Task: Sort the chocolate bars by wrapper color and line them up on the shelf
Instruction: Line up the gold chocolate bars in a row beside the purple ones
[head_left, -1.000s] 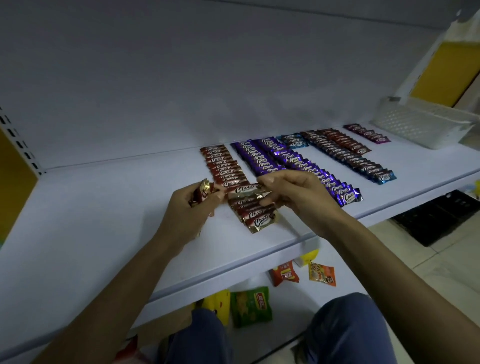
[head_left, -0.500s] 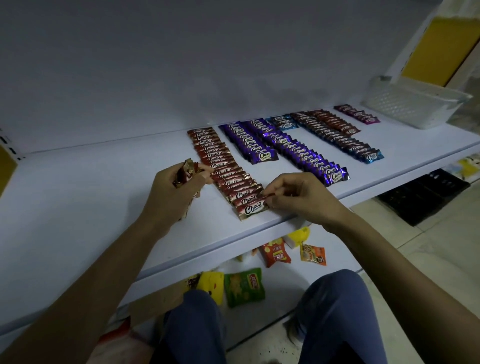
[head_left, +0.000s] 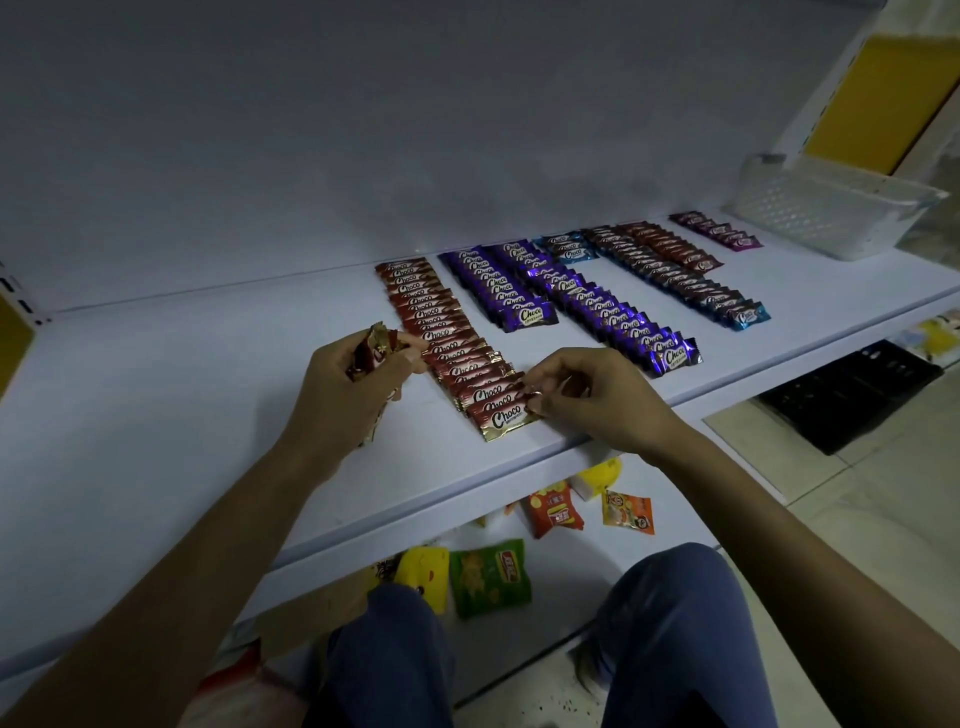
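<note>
A long row of red chocolate bars (head_left: 441, 338) runs from the back of the white shelf (head_left: 156, 395) toward its front edge. My left hand (head_left: 353, 384) grips a bunch of red bars (head_left: 375, 349) just left of that row. My right hand (head_left: 587, 395) pinches the right end of the front red bar (head_left: 506, 418). Two purple rows (head_left: 498, 291) (head_left: 608, 312) lie to the right, then a short blue group (head_left: 569, 248), a dark row ending in a blue bar (head_left: 675, 278), a brown-red row (head_left: 670, 247) and a short magenta row (head_left: 719, 231).
A white plastic basket (head_left: 831, 208) stands at the shelf's far right. Below the shelf lie snack packets: orange (head_left: 553, 514) (head_left: 626, 512), green (head_left: 491, 577) and yellow (head_left: 423, 574). A black crate (head_left: 852, 395) sits on the floor at right. My knees are below.
My right hand laid a red bar at the front of the red row and keeps its fingers on the bar's right end. My left hand still holds its bunch. The camera tilted.
</note>
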